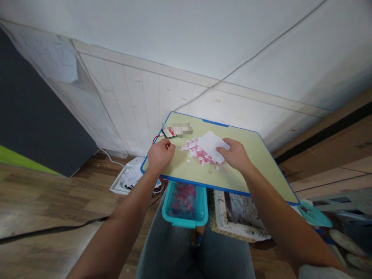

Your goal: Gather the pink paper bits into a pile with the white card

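Observation:
My right hand [235, 154] grips a white sheet of paper or card [211, 144] by its right edge, thumb on top. The sheet is tilted over a loose pile of small pink and white pieces [202, 155] and hides part of it. My left hand [161, 155] is closed at the left side of the table, thumb against curled fingers. Whatever is pinched there is too small to make out. Just beyond it lies a phone [169, 133], partly blurred out. Both hands are above a pale yellow tabletop [250, 151] with a blue rim.
Below the table's front edge, a turquoise tub [186, 223] with reddish contents rests by my lap. A patterned, lined basket [241, 228] stands to its right. A white tray [117, 186] sits on the floor at left. Cardboard boxes [334, 155] line the right; a white wall [186, 46] stands behind.

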`<action>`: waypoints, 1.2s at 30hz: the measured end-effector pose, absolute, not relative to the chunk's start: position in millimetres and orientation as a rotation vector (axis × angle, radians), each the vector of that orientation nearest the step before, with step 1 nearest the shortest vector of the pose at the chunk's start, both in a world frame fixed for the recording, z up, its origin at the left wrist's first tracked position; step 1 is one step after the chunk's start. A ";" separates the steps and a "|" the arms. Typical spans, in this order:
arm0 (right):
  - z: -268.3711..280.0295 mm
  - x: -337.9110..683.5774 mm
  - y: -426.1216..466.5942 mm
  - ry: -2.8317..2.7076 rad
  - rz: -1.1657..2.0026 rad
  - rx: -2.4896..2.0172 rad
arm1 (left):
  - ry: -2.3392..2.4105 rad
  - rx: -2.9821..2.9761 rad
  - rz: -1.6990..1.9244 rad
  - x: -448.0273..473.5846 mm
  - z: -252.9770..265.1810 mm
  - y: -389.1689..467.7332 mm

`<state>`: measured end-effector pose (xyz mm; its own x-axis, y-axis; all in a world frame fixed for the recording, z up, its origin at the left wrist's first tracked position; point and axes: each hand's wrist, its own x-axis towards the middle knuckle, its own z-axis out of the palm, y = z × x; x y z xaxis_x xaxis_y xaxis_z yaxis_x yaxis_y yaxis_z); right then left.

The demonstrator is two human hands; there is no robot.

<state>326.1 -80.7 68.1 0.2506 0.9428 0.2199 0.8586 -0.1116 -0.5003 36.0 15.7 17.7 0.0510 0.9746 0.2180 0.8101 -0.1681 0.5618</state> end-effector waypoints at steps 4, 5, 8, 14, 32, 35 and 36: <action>64.5 318.6 -85.9 -1.729 0.300 -1.990 | 1.816 2.034 0.811 35.9 17.9 15.7; 64.1 320.6 -86.1 -1.711 0.255 -2.024 | 1.816 2.030 0.814 35.7 17.4 16.1; 65.0 325.8 -89.2 -1.612 0.174 -2.061 | 1.803 2.033 0.827 35.3 15.4 17.2; 69.3 300.9 -106.8 -1.805 0.336 -1.827 | 1.808 2.038 0.850 35.5 15.6 16.7; 76.8 303.5 -119.2 -1.798 0.124 -2.003 | 1.815 2.032 0.828 36.6 18.7 14.8; 80.5 305.6 -126.6 -1.818 0.136 -1.996 | 1.806 2.036 0.850 36.5 17.4 15.7; 81.9 307.7 -130.4 -1.818 0.141 -1.997 | 1.809 2.033 0.852 36.6 17.2 15.8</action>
<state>307.7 -130.4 81.9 0.1333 0.9682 0.2117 0.9242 -0.0443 -0.3794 36.6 15.8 17.2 0.0372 0.9711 0.2357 0.8006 -0.1701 0.5746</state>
